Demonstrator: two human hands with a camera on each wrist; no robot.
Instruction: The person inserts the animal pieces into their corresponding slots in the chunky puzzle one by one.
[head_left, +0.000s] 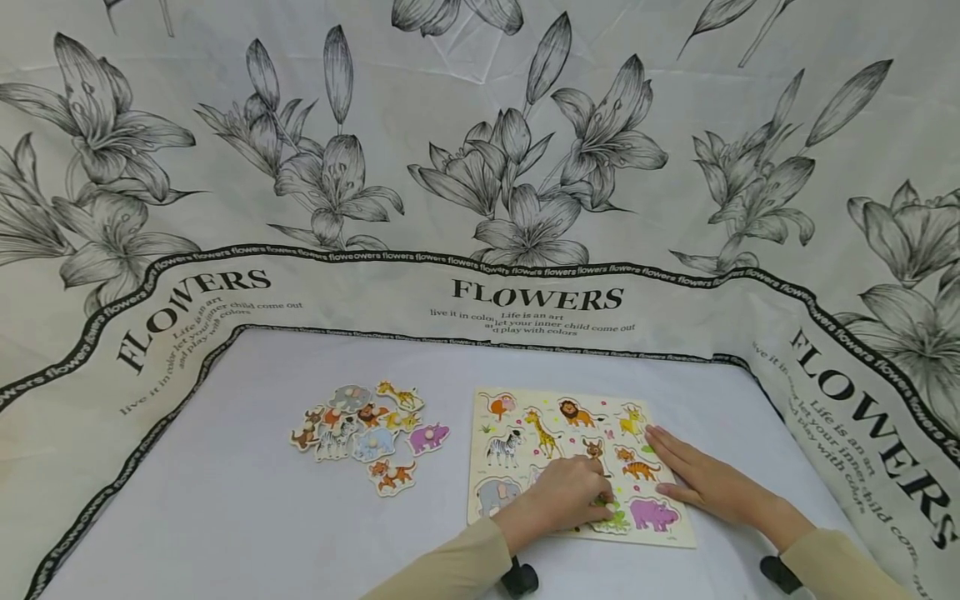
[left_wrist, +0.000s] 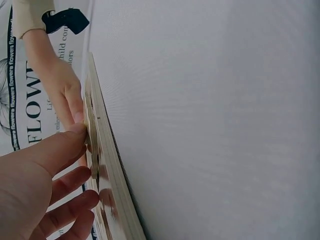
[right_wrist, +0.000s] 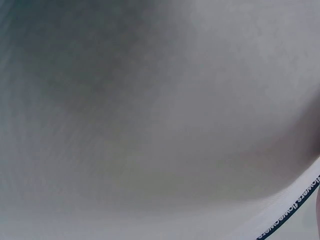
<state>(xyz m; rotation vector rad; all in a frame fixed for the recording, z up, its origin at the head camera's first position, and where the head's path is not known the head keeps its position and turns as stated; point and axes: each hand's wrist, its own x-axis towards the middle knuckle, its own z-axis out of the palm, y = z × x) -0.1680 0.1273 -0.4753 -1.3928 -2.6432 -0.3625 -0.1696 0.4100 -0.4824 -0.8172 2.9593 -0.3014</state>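
Note:
A wooden animal puzzle board (head_left: 581, 542) lies on the white cloth. Over its lower middle my left hand (head_left: 564, 497) pinches a green animal puzzle piece (head_left: 617, 523), mostly covered by the fingers. In the left wrist view, the thumb of the left hand (left_wrist: 45, 175) is against the thin wooden piece (left_wrist: 93, 150), which lies along the board's face; whether it sits in its recess I cannot tell. My right hand (head_left: 712, 483) rests at the board's right edge, fingers extended. The right wrist view shows mostly blurred cloth.
Left of the board lies a loose pile of animal puzzle pieces, among them a zebra (head_left: 335, 439), a purple hippo (head_left: 429, 438), a giraffe (head_left: 399, 395) and a tiger (head_left: 392, 477). A flower-print cloth border (head_left: 536, 304) rises behind and at both sides.

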